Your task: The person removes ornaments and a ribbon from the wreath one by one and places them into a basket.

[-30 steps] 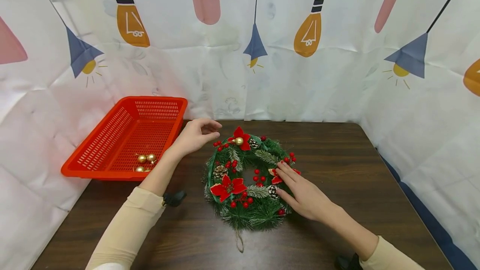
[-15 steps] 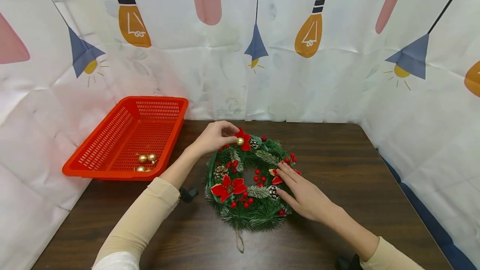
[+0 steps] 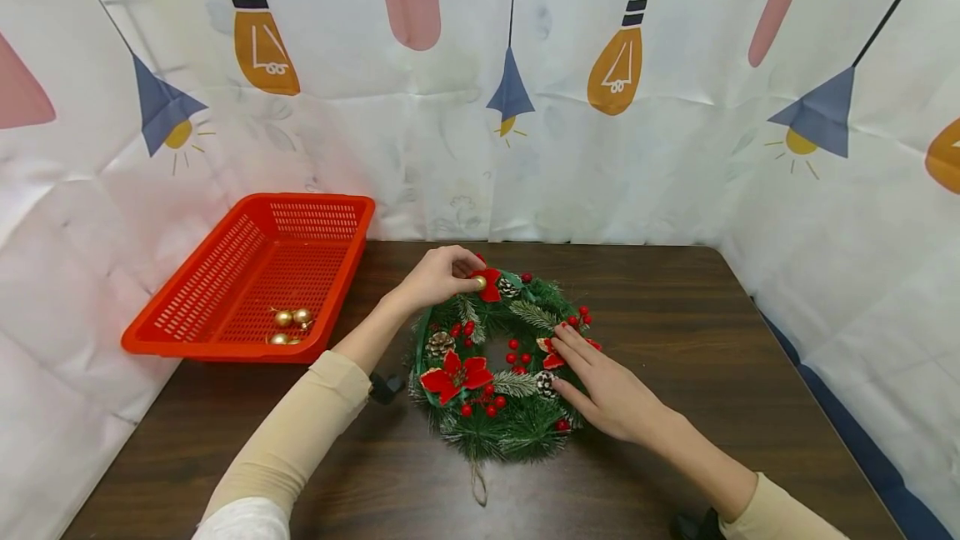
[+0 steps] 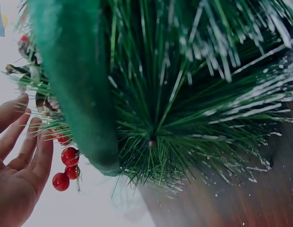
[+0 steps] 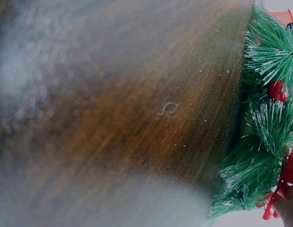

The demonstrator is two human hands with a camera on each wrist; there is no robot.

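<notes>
A green Christmas wreath point(image 3: 480, 440) lies on the table, dressed with red poinsettias point(image 3: 455, 376), pine cones point(image 3: 440, 344) and red berries point(image 4: 69, 156). At its far left part, my left hand point(image 3: 442, 277) pinches a small gold bauble point(image 3: 481, 282) beside the upper poinsettia point(image 3: 490, 286); the fingertips are partly hidden in the head view. The left wrist view shows those fingers point(image 4: 42, 156) behind the wreath's green band point(image 4: 80, 85). My right hand point(image 3: 611, 386) rests with straight fingers on the wreath's right side, over a red flower point(image 3: 552, 354).
A red plastic basket point(image 3: 247, 348) stands at the back left, with several gold baubles point(image 3: 283, 318) inside. Dark wood table point(image 3: 675, 307) surrounds the wreath. A twine loop point(image 3: 478, 486) sticks out toward the front. Behind hangs a white patterned curtain point(image 3: 450, 165).
My left hand has moved right from beside the wreath onto the gold bauble, which has shifted very slightly right. The right hand has stayed in place.
</notes>
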